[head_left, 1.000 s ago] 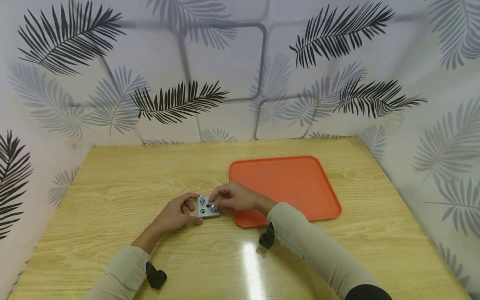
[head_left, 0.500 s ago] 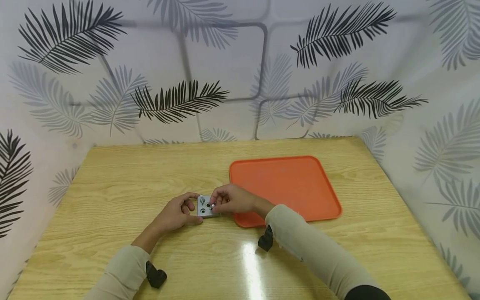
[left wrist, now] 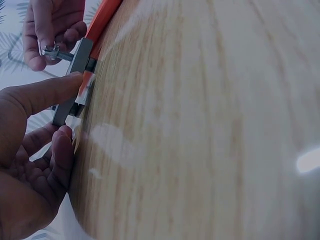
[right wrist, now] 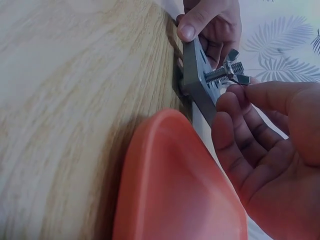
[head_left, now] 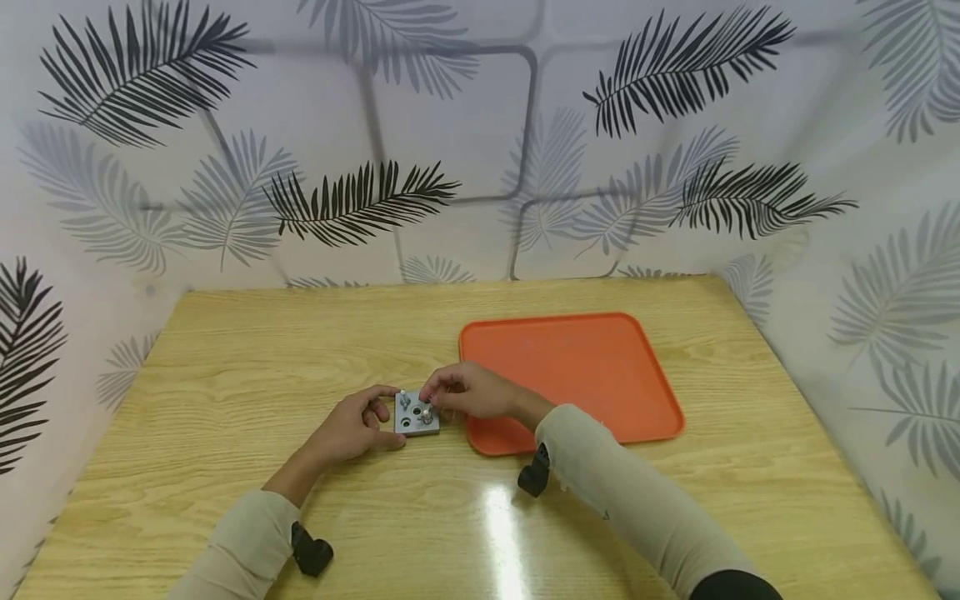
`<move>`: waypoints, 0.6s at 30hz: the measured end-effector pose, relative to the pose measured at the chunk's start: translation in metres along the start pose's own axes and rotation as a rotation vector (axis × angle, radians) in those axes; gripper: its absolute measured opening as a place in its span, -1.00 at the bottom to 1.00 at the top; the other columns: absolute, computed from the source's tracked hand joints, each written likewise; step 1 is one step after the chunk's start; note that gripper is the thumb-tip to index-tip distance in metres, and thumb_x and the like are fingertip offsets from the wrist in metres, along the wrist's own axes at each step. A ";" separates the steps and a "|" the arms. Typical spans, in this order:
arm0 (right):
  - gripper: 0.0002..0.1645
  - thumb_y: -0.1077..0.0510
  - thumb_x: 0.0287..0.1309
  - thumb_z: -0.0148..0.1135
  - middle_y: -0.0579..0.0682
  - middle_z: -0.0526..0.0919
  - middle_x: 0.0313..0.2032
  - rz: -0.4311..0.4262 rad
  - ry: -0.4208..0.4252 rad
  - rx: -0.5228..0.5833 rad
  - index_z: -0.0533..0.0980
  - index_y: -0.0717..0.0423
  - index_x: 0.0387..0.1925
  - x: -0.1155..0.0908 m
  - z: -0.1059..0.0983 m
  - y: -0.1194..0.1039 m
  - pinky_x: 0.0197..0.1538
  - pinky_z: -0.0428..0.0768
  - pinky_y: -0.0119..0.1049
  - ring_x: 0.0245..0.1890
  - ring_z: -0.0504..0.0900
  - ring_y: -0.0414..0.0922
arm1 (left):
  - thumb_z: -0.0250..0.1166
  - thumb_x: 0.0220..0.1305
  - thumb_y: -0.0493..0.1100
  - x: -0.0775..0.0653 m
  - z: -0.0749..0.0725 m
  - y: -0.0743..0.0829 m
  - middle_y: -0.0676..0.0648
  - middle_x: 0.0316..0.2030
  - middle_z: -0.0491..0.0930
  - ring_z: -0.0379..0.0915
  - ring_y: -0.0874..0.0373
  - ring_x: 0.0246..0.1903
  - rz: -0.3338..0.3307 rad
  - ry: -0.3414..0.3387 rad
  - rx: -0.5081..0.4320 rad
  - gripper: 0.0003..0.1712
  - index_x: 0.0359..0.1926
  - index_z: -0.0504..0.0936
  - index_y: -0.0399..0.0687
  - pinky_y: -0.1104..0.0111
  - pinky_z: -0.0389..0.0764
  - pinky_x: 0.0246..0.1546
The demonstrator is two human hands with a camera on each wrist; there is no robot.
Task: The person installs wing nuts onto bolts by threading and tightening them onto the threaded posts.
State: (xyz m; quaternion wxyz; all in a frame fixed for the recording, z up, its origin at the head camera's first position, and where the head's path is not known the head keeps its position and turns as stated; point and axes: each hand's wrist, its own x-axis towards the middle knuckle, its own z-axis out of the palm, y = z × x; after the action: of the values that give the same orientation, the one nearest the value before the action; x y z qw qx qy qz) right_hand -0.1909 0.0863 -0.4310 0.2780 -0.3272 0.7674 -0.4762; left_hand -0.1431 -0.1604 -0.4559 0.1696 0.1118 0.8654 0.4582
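A small grey metal plate point(head_left: 416, 428) with holes lies on the wooden table. My left hand point(head_left: 354, 429) grips its left side, thumb at the near corner and a finger at the far corner. Out of the plate's right part stands a threaded bolt point(right wrist: 215, 75) carrying a wing nut point(right wrist: 233, 69). At that wing nut is my right hand point(head_left: 480, 392), its curled thumb and fingertips right at one wing in the right wrist view. Another bolt with a nut point(head_left: 404, 400) rises at the plate's far left corner. Dark bolt heads point(left wrist: 76, 109) show beneath the plate.
Just right of the plate lies an orange tray point(head_left: 660, 367), its near left corner under my right forearm. A leaf-patterned cloth point(head_left: 480, 167) hangs behind the table point(head_left: 300, 333).
My right fingers have turned about the wing nut, dipping over it half a second ago and now drawn slightly up and back. The left hand and plate have stayed put.
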 end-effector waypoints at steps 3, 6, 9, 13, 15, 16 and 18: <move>-0.73 0.30 0.44 0.03 0.20 0.65 -0.19 0.018 -0.009 0.021 0.57 0.31 0.03 0.000 0.000 0.000 -0.22 0.63 -0.32 -0.31 0.60 -0.08 | 0.56 0.05 -0.14 0.000 0.000 0.000 -0.12 -0.23 0.45 0.28 0.13 -0.40 0.004 -0.002 -0.001 -0.18 0.32 0.43 -0.18 0.37 0.36 -0.39; -0.72 0.32 0.42 0.04 0.19 0.64 -0.24 0.027 -0.022 0.040 0.56 0.32 0.05 -0.001 0.000 -0.001 -0.22 0.62 -0.31 -0.35 0.58 -0.13 | 0.56 0.05 -0.15 0.000 0.000 0.001 -0.12 -0.23 0.45 0.28 0.13 -0.39 0.004 -0.001 -0.001 -0.18 0.32 0.43 -0.19 0.37 0.36 -0.39; -0.71 0.34 0.38 0.09 0.20 0.65 -0.27 0.023 -0.045 0.045 0.55 0.32 0.06 -0.002 0.000 -0.003 -0.24 0.58 -0.35 -0.37 0.56 -0.17 | 0.56 0.05 -0.15 0.000 0.000 0.000 -0.12 -0.23 0.45 0.28 0.13 -0.39 0.003 0.000 -0.004 -0.19 0.32 0.43 -0.18 0.38 0.35 -0.39; -0.68 0.40 0.30 0.13 0.21 0.67 -0.28 0.012 -0.080 0.052 0.54 0.34 0.07 0.000 0.001 -0.003 -0.27 0.51 -0.42 -0.40 0.54 -0.23 | 0.56 0.05 -0.15 0.000 0.000 0.000 -0.12 -0.23 0.45 0.28 0.12 -0.40 0.004 0.001 -0.008 -0.19 0.32 0.44 -0.18 0.38 0.35 -0.40; -0.67 0.43 0.27 0.13 0.21 0.67 -0.30 0.009 -0.089 0.055 0.53 0.36 0.06 0.000 0.001 -0.002 -0.30 0.49 -0.45 -0.42 0.53 -0.26 | 0.56 0.05 -0.15 0.000 0.000 -0.001 -0.12 -0.23 0.44 0.28 0.13 -0.40 0.000 0.001 -0.009 -0.19 0.32 0.44 -0.17 0.39 0.36 -0.40; -0.66 0.44 0.26 0.14 0.20 0.67 -0.31 0.009 -0.092 0.059 0.52 0.37 0.06 0.001 0.001 -0.002 -0.31 0.48 -0.45 -0.43 0.53 -0.27 | 0.56 0.05 -0.15 0.001 0.000 -0.001 -0.11 -0.23 0.45 0.28 0.14 -0.40 -0.004 0.002 -0.008 -0.19 0.32 0.44 -0.16 0.39 0.37 -0.40; -0.65 0.45 0.23 0.15 0.19 0.67 -0.32 0.007 -0.091 0.059 0.50 0.37 0.07 0.001 0.002 -0.002 -0.34 0.48 -0.45 -0.46 0.53 -0.25 | 0.55 0.05 -0.14 0.001 0.000 -0.003 -0.10 -0.23 0.45 0.28 0.15 -0.40 -0.005 -0.001 -0.003 -0.19 0.32 0.44 -0.15 0.39 0.38 -0.39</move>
State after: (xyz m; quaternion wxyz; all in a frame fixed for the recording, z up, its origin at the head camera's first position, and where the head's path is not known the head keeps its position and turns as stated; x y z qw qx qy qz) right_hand -0.1897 0.0836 -0.4305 0.3238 -0.3375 0.7407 -0.4823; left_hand -0.1441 -0.1615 -0.4584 0.1712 0.1097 0.8649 0.4589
